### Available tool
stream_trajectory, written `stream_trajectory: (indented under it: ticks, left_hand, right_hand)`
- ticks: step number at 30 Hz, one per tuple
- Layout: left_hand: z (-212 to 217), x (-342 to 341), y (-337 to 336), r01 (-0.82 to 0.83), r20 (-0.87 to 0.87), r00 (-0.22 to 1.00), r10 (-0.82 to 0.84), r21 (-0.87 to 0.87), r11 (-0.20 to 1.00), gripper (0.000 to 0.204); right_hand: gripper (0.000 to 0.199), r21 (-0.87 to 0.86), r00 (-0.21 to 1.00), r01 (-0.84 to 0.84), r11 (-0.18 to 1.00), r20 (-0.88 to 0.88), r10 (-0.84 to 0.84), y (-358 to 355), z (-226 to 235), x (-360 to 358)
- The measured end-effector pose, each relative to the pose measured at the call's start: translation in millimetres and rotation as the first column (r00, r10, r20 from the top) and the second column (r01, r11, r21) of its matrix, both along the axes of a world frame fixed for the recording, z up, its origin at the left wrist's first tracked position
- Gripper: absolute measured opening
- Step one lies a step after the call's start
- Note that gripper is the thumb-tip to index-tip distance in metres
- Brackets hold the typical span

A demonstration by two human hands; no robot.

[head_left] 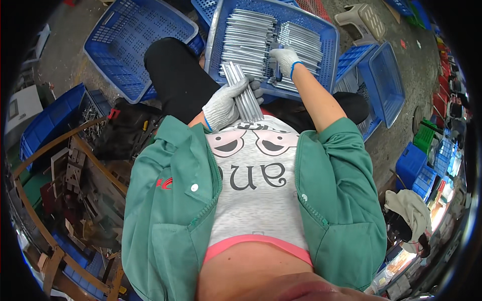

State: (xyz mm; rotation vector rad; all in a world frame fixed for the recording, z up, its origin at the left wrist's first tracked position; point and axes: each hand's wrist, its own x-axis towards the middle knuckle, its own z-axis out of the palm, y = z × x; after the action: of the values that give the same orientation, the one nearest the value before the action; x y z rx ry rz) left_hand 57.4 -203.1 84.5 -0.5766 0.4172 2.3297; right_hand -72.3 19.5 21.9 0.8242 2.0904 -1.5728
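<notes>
My left hand [224, 104], in a white knitted glove with grey fingers, is closed around a bundle of silvery metal rods [244, 98] in front of my chest. The bundle tilts, its upper ends over the near left rim of a blue plastic crate [213, 47]. Inside that crate lie two stacks of similar rods, a left stack [247, 42] and a right stack [302, 42]. My right hand [286, 59], gloved in white with a blue cuff, is over the gap between the stacks. Its fingers are curled; a dark blue, narrow shape shows below them, and I cannot make out what they grip.
Another blue crate [125, 50] stands at the left beside my knee. To the right are a tilted blue crate [384, 83] and a beige plastic stool [360, 22]. Metal parts and a wooden frame [37, 218] crowd the lower left. A pale cloth [409, 210] hangs at the right.
</notes>
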Motion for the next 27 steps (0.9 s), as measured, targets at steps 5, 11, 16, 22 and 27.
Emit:
stream_trajectory:
  ticks: [5, 11, 16, 22, 27]
  left_hand:
    - [-2.0, 1.6, -3.2, -0.018, -0.029, 0.999, 0.017, -0.037, 0.999, 0.034]
    - [5.1, 1.4, -2.5, -0.069, -0.066, 0.996, 0.063, -0.083, 0.994, 0.038]
    - [2.7, -0.8, -5.6, -0.067, -0.048, 0.997, 0.063, -0.094, 0.993, 0.039]
    - [-19.1, -2.4, -8.6, -0.057, -0.089, 0.995, 0.054, -0.038, 0.998, 0.041]
    - [-31.7, -0.6, -14.3, -0.060, -0.188, 0.975, 0.116, 0.279, 0.958, 0.039]
  right_hand:
    - [0.022, 0.090, 0.997, -0.063, 0.994, 0.041, 0.059, 6.6, -39.3, -19.1]
    - [0.020, 0.201, 0.997, -0.071, 0.977, 0.016, 0.070, 0.0, -51.4, -22.3]
    - [0.019, 0.041, 0.995, -0.087, 0.995, -0.048, 0.089, -24.4, -13.9, -9.9]
    - [0.018, -0.025, 0.993, 0.062, 0.998, -0.099, -0.064, -8.8, -12.8, -16.6]
    - [0.019, -0.052, 0.992, 0.123, 0.991, -0.027, -0.125, -0.9, -29.7, -21.8]
